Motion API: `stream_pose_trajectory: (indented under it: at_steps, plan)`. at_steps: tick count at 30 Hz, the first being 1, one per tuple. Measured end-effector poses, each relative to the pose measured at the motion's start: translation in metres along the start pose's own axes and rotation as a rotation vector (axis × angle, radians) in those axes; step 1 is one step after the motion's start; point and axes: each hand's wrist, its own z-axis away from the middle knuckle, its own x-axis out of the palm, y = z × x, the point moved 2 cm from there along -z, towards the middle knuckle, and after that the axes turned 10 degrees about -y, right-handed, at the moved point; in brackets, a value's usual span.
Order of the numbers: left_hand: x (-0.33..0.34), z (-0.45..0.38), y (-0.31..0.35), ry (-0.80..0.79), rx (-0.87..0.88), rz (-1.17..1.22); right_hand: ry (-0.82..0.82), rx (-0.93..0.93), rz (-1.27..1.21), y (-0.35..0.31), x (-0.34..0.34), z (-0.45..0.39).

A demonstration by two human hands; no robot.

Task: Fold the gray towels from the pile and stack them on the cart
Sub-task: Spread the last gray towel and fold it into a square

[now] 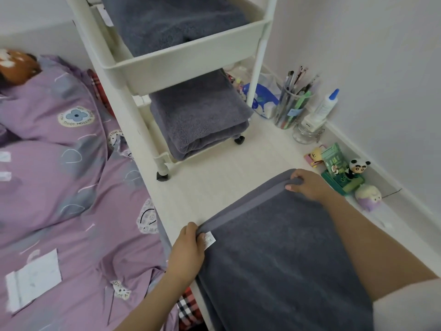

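Observation:
A gray towel (274,254) lies spread on the white surface in front of me, its hemmed far edge doubled over. My left hand (188,252) pinches the near-left corner by the white label. At the far-right corner, my right hand (307,185) grips the same edge. The white cart (181,65) stands beyond the towel. One folded gray towel (171,22) lies in its upper tray and another folded gray towel (200,115) on its lower shelf.
A bed with purple patterned bedding (62,187) fills the left side. Along the wall at right stand a pen cup (291,106), a glue bottle (324,106), a glass jar (306,134), a blue tissue pack (262,99) and small figurines (346,173).

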Motion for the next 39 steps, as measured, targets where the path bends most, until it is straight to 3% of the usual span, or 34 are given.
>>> stream_pose_trajectory:
  at_steps: [7, 11, 15, 17, 21, 25, 32, 36, 39]
  plan:
    - [0.005, 0.004, -0.009, 0.049, 0.003, -0.037, -0.246, 0.226, -0.171, 0.022, -0.015, -0.013]
    - [0.005, 0.002, -0.008, 0.062, 0.009, -0.068, -0.220, 0.193, -0.294, 0.020, -0.016, -0.010]
    - [0.005, 0.001, -0.010, 0.060, 0.004, -0.050, -0.360, 0.229, -0.560, 0.023, -0.021, -0.002]
    - [0.003, 0.001, -0.010, 0.057, 0.000, -0.036, -0.255, 0.219, -0.500, 0.025, -0.021, -0.004]
    - [0.002, 0.000, -0.011, 0.045, 0.004, -0.024, 0.177, 0.157, -0.261, 0.022, -0.007, -0.015]
    - [0.001, -0.002, -0.013, 0.039, -0.006, -0.017, 0.409, 0.096, -0.055, 0.011, 0.011, -0.017]
    - [0.001, -0.002, -0.010, 0.100, -0.068, -0.080, 0.486, 0.288, 0.088, 0.001, 0.017, -0.027]
    - [-0.003, -0.009, -0.011, 0.156, -0.007, -0.340, 0.462, 0.277, 0.062, 0.004, 0.024, -0.036]
    - [0.001, -0.011, -0.019, 0.191, 0.021, -0.346, 0.496, 0.256, -0.022, 0.006, 0.023, -0.037]
